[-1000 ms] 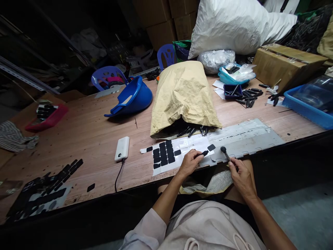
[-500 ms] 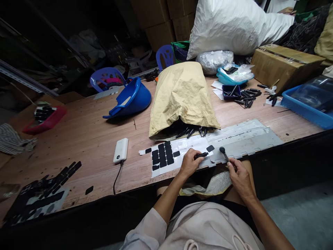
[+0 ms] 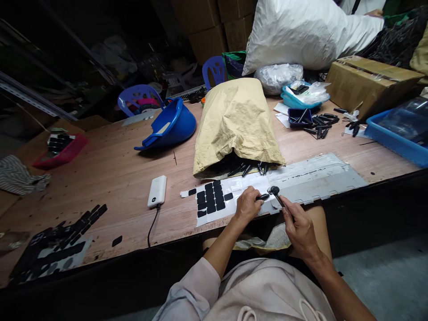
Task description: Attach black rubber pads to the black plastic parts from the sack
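Note:
My left hand point(image 3: 248, 205) rests on the white backing sheet point(image 3: 244, 183) at the table's near edge, fingers pinched on a small black plastic piece point(image 3: 263, 196). My right hand point(image 3: 298, 228) grips the handle of a thin black tool with a round head point(image 3: 274, 191); that head sits right beside the black piece, over the spot where a loose black pad lay. A block of several black adhesive pads point(image 3: 210, 201) lies on the sheet to the left of my left hand. Under both hands stretches a grey sheet point(image 3: 321, 180).
A tan sack point(image 3: 236, 120) with black parts spilling from its mouth lies behind the sheet. A white power bank point(image 3: 157, 191) with a cable, a blue helmet point(image 3: 169, 125), a red tray point(image 3: 62, 149), blue trays point(image 3: 399, 133), a cardboard box point(image 3: 364, 82) and more black pads point(image 3: 63, 245) share the table.
My right hand has swung the round-headed tool left, from the grey sheet to touch against the black piece in my left hand. My left hand stays nearly in place.

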`<state>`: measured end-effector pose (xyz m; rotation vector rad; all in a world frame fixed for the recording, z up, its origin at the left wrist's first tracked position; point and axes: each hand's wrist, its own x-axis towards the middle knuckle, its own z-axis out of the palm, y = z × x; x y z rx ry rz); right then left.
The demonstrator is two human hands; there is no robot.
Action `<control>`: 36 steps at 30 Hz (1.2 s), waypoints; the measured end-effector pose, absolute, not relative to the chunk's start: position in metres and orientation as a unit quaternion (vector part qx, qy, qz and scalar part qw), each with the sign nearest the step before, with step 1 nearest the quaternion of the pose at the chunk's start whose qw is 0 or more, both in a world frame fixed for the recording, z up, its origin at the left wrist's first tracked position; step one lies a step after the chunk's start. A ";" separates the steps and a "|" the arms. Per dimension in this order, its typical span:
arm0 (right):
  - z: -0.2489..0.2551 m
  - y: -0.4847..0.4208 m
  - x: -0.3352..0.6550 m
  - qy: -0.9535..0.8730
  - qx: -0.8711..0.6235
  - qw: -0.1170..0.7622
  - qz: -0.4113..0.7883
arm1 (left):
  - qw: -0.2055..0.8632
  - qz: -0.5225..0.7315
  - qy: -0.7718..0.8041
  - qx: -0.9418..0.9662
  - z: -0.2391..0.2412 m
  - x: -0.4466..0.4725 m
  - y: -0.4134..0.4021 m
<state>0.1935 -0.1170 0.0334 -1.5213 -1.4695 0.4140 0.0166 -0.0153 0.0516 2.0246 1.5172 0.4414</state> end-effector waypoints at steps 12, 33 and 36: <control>0.023 -0.115 0.188 -0.648 -0.643 0.382 0.143 | 0.226 0.130 0.580 0.772 0.059 0.031 -0.019; 0.034 -0.089 0.237 -0.573 -0.739 0.354 0.036 | 0.305 0.153 0.579 0.741 0.055 0.015 -0.006; 0.035 -0.076 0.249 -0.564 -0.766 0.308 -0.015 | 0.313 0.165 0.581 0.733 0.051 0.013 -0.005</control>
